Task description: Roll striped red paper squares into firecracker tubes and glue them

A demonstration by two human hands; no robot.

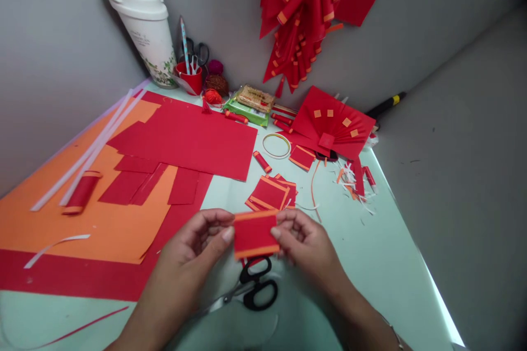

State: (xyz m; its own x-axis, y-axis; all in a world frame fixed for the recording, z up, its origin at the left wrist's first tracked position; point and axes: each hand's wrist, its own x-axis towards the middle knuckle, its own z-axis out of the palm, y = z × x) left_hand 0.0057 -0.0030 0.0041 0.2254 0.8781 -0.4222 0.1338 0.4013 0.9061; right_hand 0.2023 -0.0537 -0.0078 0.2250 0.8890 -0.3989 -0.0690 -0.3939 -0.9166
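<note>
Between my two hands, a small red paper rectangle [256,235] with orange strips along its top and bottom edges is held up above the table. My left hand [201,252] pinches its left edge between thumb and fingers. On the opposite edge, my right hand [302,241] grips it the same way. Just below the paper lie black-handled scissors [260,293], blades pointing left and partly behind my left hand. Beyond the held piece sits a small stack of similar red rectangles with orange edges [269,192].
Red sheets [197,134] and orange paper [135,236] cover the left side. A tape roll [276,145], a rolled red tube [262,162] and paper scraps [352,175] lie further back. Against the wall stand a white cup [144,33] and a red pen holder [191,79]. Red decorations [304,16] hang above.
</note>
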